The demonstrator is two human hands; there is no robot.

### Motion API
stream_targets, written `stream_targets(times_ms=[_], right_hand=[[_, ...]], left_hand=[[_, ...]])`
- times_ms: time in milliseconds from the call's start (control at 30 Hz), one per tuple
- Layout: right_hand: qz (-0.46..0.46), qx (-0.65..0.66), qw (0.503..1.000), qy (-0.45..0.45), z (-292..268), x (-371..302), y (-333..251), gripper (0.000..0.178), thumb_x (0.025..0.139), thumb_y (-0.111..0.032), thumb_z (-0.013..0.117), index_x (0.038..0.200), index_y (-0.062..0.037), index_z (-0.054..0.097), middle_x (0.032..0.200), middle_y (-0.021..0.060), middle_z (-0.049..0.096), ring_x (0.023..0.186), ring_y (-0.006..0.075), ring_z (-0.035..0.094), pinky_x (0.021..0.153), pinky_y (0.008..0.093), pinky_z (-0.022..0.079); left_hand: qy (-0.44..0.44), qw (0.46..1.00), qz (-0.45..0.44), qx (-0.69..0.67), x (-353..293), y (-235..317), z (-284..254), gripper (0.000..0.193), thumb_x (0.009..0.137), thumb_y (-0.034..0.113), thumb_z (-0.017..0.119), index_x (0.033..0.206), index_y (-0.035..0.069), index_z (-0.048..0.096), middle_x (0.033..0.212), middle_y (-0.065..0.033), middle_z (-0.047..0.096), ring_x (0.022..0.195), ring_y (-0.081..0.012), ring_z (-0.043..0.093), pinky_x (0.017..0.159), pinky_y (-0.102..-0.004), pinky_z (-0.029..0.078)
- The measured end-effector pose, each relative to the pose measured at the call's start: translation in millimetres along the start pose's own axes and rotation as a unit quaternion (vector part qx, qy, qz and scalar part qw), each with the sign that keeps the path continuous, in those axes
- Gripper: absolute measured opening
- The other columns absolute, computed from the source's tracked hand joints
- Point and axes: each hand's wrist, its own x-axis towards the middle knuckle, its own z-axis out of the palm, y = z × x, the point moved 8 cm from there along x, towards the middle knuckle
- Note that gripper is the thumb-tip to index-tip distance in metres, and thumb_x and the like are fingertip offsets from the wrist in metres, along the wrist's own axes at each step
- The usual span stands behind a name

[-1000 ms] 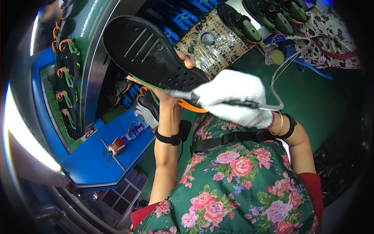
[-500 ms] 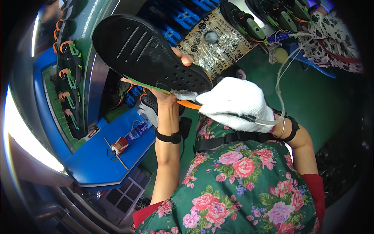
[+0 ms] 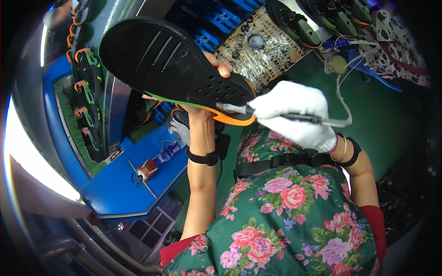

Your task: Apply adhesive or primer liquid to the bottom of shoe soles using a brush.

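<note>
My right hand [image 3: 294, 115], in a white glove, is closed around a thin brush [image 3: 271, 113] whose tip touches the orange edge of a black shoe sole [image 3: 170, 69]. My left hand [image 3: 202, 99] grips that sole from underneath, thumb over its top edge, holding it up above my lap. Beyond, on the blue table [image 3: 115, 193], lie a small bottle [image 3: 168, 152] and a red box [image 3: 147, 169]. Farther left, a rack [image 3: 76, 119] holds green-and-orange shoe pieces.

Green floor [image 3: 391, 119] on the right. Blue bench [image 3: 115, 193] lower left, near a green rack [image 3: 73, 119] of shoe parts. Blue crates [image 3: 216, 27] up top. Bright glare [image 3: 18, 156] at far left.
</note>
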Motion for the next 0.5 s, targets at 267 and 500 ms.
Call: stream_targets(times_ms=[267, 500], right_hand=[[0.006, -0.009, 1.000, -0.004, 1.8, -0.8, -0.4, 0.020, 0.078, -0.004, 0.083, 0.097, -0.0060, 0.079, 0.096, 0.0091, 0.077, 0.085, 0.0232, 0.073, 0.077, 0.0344, 0.059], [-0.051, -0.046, 0.998, -0.011, 0.7, -4.7, -4.2, 0.024, 0.077, -0.002, 0.083, 0.100, -0.0066, 0.078, 0.097, 0.0094, 0.077, 0.084, 0.0251, 0.073, 0.075, 0.0354, 0.058]], left_hand=[[-0.033, 0.998, 0.000, 0.050, 3.7, 7.1, -6.2, 0.082, 0.090, 0.074, 0.056, 0.107, -0.006, 0.065, 0.092, -0.0155, 0.069, 0.085, -0.0283, 0.070, 0.087, -0.0430, 0.049], [-0.042, 0.997, 0.007, 0.068, 11.4, 4.2, -0.7, 0.066, 0.095, 0.057, 0.059, 0.107, -0.007, 0.066, 0.092, -0.0161, 0.069, 0.086, -0.0289, 0.070, 0.085, -0.0417, 0.049]])
